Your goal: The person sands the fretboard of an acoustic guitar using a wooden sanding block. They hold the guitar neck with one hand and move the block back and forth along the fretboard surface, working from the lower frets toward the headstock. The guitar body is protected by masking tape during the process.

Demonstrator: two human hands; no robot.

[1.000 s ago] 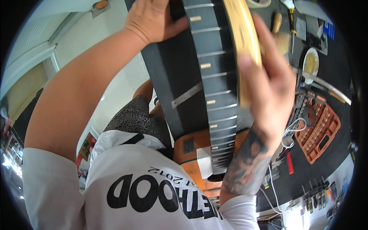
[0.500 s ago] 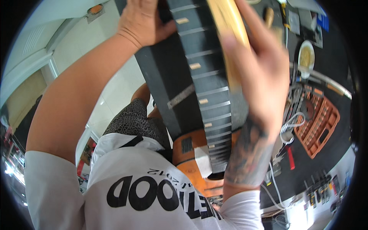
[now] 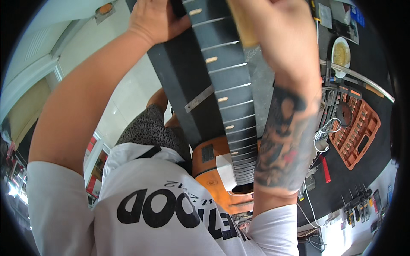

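An acoustic guitar lies in front of me, its dark fretboard (image 3: 232,81) with metal frets and pale inlays running away toward the upper edge. Its orange body (image 3: 209,149) is nearest me, with a white piece (image 3: 226,173) beside the fretboard's end. At the upper left my left hand (image 3: 156,19) is closed at the neck, thumb against its side; its fingertips are cut off by the frame. My right hand (image 3: 286,38), blurred, grips a yellowish wooden block (image 3: 244,27) along the fretboard's right edge. The hand hides most of the block.
The guitar is over a dark workbench (image 3: 341,183). On the right are an orange socket-set case (image 3: 356,130), a white dish (image 3: 341,55), a metal bar (image 3: 363,77), white cable (image 3: 326,132) and a red-handled tool (image 3: 326,168). Several screwdrivers (image 3: 356,209) stand in a rack.
My right hand has slid the wooden block away from me along the fretboard, toward the upper edge. My left hand keeps its place at the neck. The view has shifted slightly.
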